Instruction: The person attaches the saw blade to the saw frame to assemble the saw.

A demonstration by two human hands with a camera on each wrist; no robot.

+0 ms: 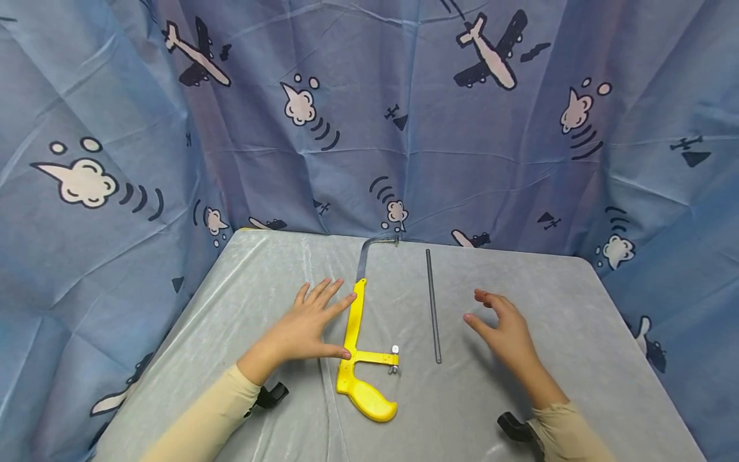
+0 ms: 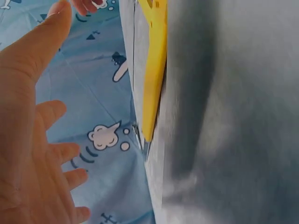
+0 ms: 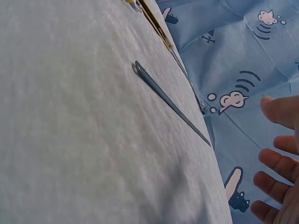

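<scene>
A hacksaw frame (image 1: pixel 356 321) with a yellow handle and a grey metal bow lies on the table, its grip toward me. To its right lies a narrow dark grey strip (image 1: pixel 433 308) with a rounded near end. My left hand (image 1: pixel 306 327) is spread over the left side of the frame, its thumb and index fingertips overlapping the yellow part in the head view. In the left wrist view, the fingers stand apart from the yellow handle (image 2: pixel 155 79). My right hand (image 1: pixel 508 333), fingers loosely bent and holding nothing, hovers to the right of the strip.
A grey cloth covers the table (image 1: pixel 577 359). Behind it and at both sides hangs a blue curtain (image 1: pixel 346 160) printed with airplanes and clouds, close to the table's far edge. Black straps with small mounts (image 1: pixel 272 394) sit at my wrists.
</scene>
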